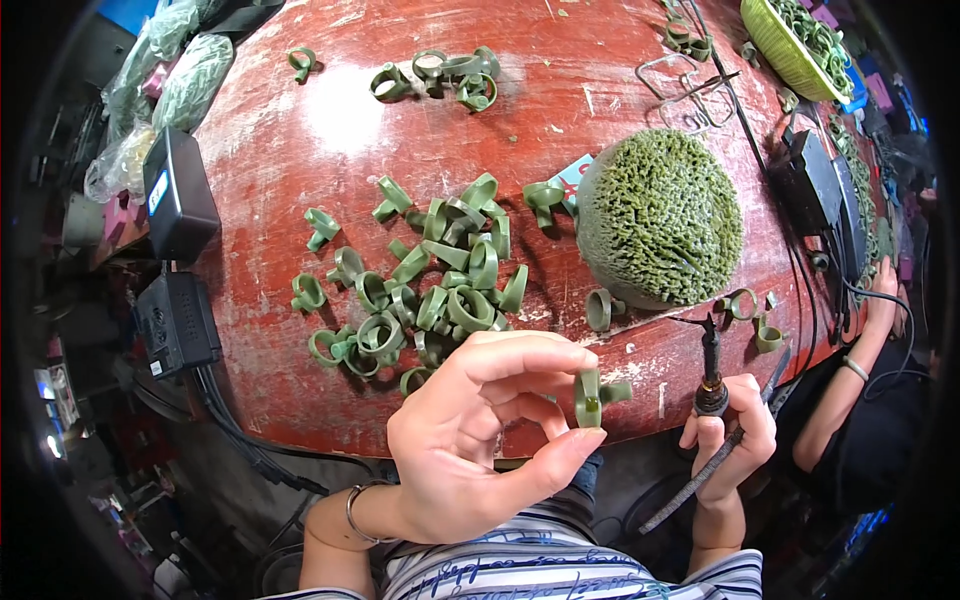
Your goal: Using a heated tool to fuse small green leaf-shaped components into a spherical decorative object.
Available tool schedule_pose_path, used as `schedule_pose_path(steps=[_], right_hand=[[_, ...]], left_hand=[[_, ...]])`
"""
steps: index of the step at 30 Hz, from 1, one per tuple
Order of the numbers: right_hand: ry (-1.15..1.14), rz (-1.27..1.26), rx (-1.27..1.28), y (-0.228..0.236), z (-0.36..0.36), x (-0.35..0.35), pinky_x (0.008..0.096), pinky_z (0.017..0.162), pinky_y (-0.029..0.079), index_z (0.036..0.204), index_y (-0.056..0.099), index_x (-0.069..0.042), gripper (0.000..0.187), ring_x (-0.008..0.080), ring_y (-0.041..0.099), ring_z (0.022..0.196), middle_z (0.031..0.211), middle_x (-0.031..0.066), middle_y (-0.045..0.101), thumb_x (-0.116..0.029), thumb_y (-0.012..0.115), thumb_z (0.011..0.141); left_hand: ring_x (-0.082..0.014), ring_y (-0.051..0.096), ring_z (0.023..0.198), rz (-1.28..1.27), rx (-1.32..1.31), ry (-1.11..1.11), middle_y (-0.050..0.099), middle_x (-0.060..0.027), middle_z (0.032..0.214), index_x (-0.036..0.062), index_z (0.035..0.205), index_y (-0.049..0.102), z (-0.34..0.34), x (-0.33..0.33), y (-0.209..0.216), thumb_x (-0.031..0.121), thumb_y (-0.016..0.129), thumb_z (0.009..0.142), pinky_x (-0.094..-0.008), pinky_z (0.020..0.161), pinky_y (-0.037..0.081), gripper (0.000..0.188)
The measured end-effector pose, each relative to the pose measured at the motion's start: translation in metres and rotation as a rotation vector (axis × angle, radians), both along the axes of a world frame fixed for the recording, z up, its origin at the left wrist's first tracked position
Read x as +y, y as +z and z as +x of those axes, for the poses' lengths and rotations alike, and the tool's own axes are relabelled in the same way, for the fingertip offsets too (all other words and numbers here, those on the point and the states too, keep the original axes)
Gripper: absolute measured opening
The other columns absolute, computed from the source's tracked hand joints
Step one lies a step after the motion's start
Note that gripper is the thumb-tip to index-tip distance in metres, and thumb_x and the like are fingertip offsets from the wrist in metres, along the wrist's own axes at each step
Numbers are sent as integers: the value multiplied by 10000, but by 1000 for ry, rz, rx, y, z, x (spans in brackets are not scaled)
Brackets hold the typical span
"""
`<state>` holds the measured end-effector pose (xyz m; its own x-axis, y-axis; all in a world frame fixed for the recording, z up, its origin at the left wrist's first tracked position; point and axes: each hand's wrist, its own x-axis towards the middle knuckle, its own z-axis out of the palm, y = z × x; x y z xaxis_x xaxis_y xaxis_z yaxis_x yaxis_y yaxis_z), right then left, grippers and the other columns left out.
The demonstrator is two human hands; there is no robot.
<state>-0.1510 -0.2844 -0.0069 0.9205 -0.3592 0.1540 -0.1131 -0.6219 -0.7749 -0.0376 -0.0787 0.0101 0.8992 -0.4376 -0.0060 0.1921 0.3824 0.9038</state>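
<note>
In the head view, the left hand (485, 430) is raised in front of the near edge of the red table (550, 90), its thumb and index finger closed on a green ring (586, 400). The ring stands on edge between the two fingertips, the index finger at its upper end and the thumb at its lower end. Its short stub sticks out to the right, away from the palm (a small glossy patch shows on the band). The other fingers curl behind; whether any of them touches the ring, I cannot tell.

The right hand (735, 430) has its fingers clamped around the grip of a dark pen-like tool (711, 365), which stands nearly upright. The tool's thin bent end points left, above the held ring and apart from it. A grey textured cord (690, 490) slants past the same hand.

On the table, beyond the left hand, lies a loose heap of similar green rings (446, 254). To the right of the heap sits a round block with a rough green top (665, 215), and a smaller cluster of rings (458, 66) lies farther back. At the far right is another person's forearm (840, 395), well apart from both hands.
</note>
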Motion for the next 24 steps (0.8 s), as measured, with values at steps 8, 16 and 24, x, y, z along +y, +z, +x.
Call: schedule_pose_path(steps=[8,16,24], right_hand=[[-55,64,-18,-3,-1,1,281,523,404,848,566,40,318,190,529,585,669,97,553,-264,651,807],[-42,50,-30,-3,0,0,290,528,408,835,566,39,320,198,530,579,647,92,547,-274,630,815],[-50,42,-28,-3,0,2,288,551,403,811,544,34,337,194,518,595,584,58,529,-296,599,845]], left_hand=[[-256,655,769,19,522,-136,589,-211,1020,-85,1153,466,8,1,28,168,690,771,-262,642,531,510],[-249,629,806,-162,864,-312,541,-210,1034,-131,1198,419,8,7,28,284,608,861,-207,628,494,567],[-229,630,859,-187,934,-359,532,-181,1057,-99,1233,419,9,7,30,262,571,872,-182,659,497,532]])
